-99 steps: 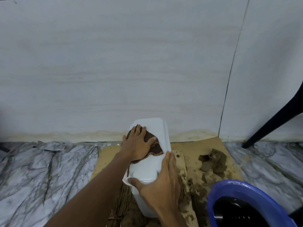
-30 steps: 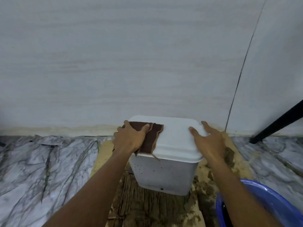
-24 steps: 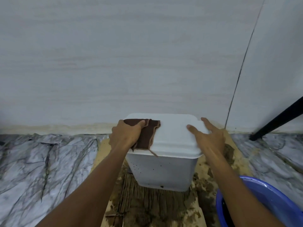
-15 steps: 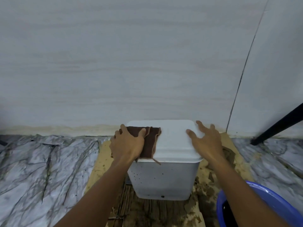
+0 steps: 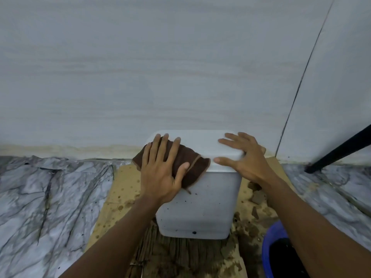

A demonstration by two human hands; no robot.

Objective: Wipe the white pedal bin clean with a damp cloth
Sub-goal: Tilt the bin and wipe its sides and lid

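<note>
Seen from above, a white pedal bin (image 5: pixel 198 201) stands upright on a stained sheet of cardboard (image 5: pixel 124 189) laid on a grey marble floor (image 5: pixel 50 197), with its back close to a pale wall (image 5: pixel 160 67). Its lid (image 5: pixel 202 145) is closed, and small dark specks dot the front face.

A person's two bare arms reach in from the bottom edge. Their left hand (image 5: pixel 160 173) lies flat and spread on a brown cloth (image 5: pixel 188 163), pressing it against the left part of the lid and the top left corner of the bin; the fingers (image 5: pixel 162 149) are stretched out over the cloth rather than curled around it. One corner of the cloth hangs down over the front face, with a loose thread trailing below it.

Their right hand (image 5: pixel 245 159) rests on the right side of the lid, its fingers splayed and flat, the thumb along the lid's front rim. It grips nothing.

At the lower right, part of a blue basin (image 5: pixel 269 245) with a dark inside sits on the floor, partly hidden by the right forearm. Brown crumbled bits (image 5: pixel 257 195) lie on the cardboard just right of the bin. A black slanted leg (image 5: pixel 341 149) touches the floor at the far right.
</note>
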